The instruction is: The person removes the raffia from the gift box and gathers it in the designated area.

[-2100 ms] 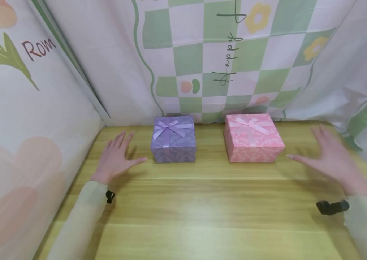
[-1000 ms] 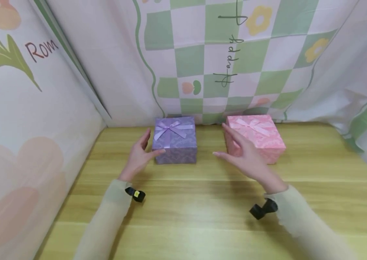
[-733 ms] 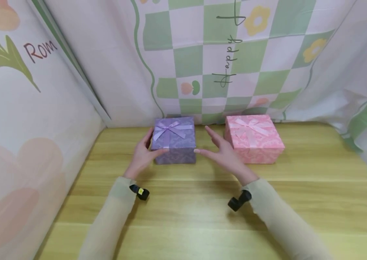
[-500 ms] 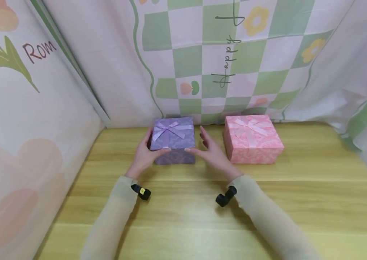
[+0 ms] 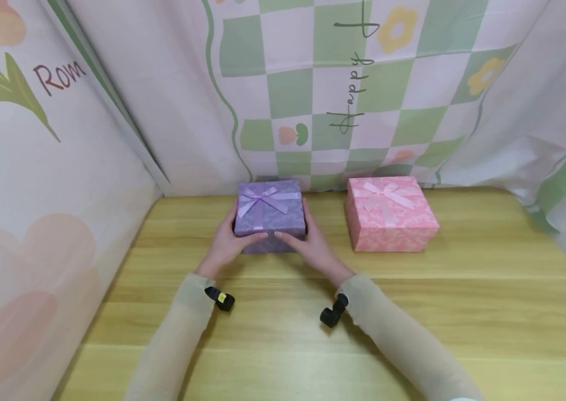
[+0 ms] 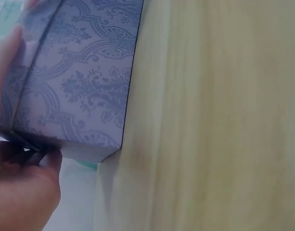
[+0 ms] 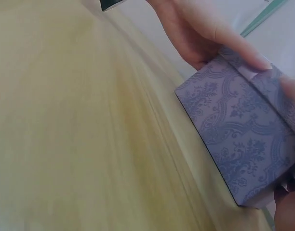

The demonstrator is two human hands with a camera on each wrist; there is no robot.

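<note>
A purple patterned gift box, its lid tied with a lilac ribbon bow, sits on the wooden table near the back cloth. My left hand grips the lid from the left, thumb along the front and fingers at the side. From the right, my right hand grips it the same way, the two thumbs almost meeting. Both wrist views show fingers curled under the lid's side edge; the left wrist view has the seam between lid and base. Whether the lid has risen, I cannot tell.
To the right stands a pink gift box with a pink bow, its lid on. A checkered cloth hangs behind the boxes, and a white printed cloth hangs at the left. The wooden table extends in front.
Both hands have come inward from either side. The right hand has passed in front of the pink box to the purple one, and both now grip the purple box's lid.
</note>
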